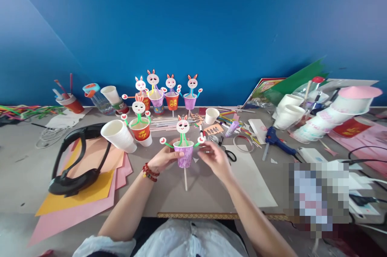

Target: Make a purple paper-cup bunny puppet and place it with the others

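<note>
A purple-coloured paper cup (183, 159) with a white stick below it is held upright before me. Above its rim rises a paper rabbit head (183, 126) on green stems, with a round paw disc out to each side. My left hand (166, 157) grips the cup from the left, thumb across its front. Just right of the cup, my right hand (215, 160) has loosely bent, parted fingers near the right paw disc (200, 140); whether they touch it is unclear. A red cup with a rabbit (140, 132) stands behind to the left.
Several finished rabbit cups (172, 99) line the wall. Stacked white cups (119, 135) and a black headset (79, 160) over coloured paper lie left. To the right are black scissors (231, 155), white paper (252, 182), a blue glue gun (279, 142) and cables.
</note>
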The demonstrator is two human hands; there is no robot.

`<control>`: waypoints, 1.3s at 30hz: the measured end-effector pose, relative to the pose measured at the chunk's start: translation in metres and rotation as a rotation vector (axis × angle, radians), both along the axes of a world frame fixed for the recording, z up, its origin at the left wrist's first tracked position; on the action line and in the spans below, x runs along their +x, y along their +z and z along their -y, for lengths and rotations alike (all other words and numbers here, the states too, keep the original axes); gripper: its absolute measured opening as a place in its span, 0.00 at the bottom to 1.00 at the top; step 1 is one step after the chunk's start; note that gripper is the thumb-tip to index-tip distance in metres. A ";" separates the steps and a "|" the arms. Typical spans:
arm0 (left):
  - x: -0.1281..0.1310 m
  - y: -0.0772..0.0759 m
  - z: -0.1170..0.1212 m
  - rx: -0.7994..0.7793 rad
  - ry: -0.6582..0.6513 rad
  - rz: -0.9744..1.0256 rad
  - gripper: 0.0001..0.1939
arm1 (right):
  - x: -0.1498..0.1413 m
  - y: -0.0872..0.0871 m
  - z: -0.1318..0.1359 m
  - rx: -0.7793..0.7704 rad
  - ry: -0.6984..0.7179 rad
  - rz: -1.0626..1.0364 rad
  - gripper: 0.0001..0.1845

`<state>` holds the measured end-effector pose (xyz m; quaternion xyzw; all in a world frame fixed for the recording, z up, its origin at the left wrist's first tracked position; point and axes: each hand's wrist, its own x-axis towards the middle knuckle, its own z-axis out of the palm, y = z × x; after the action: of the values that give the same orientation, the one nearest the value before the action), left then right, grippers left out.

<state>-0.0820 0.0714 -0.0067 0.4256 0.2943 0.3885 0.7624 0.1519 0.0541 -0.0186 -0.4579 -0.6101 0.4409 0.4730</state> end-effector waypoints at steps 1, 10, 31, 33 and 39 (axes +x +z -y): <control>-0.002 0.000 -0.001 -0.009 0.032 0.004 0.36 | 0.012 0.000 -0.004 0.031 -0.075 0.095 0.15; -0.006 0.001 0.000 0.011 -0.013 -0.012 0.37 | 0.061 0.005 -0.026 0.291 -0.160 0.747 0.10; 0.004 -0.005 0.002 0.081 -0.062 -0.169 0.32 | 0.055 -0.014 -0.056 0.254 -0.231 0.881 0.04; 0.004 -0.004 0.002 0.074 -0.072 -0.172 0.31 | 0.056 -0.017 -0.056 0.247 -0.239 0.869 0.04; 0.007 -0.005 0.002 0.045 -0.035 -0.193 0.32 | 0.058 -0.023 -0.059 0.227 -0.261 0.847 0.04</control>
<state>-0.0755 0.0695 -0.0113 0.4834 0.3501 0.3388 0.7273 0.2094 0.1133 -0.0415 -0.6162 -0.7314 0.0816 0.2806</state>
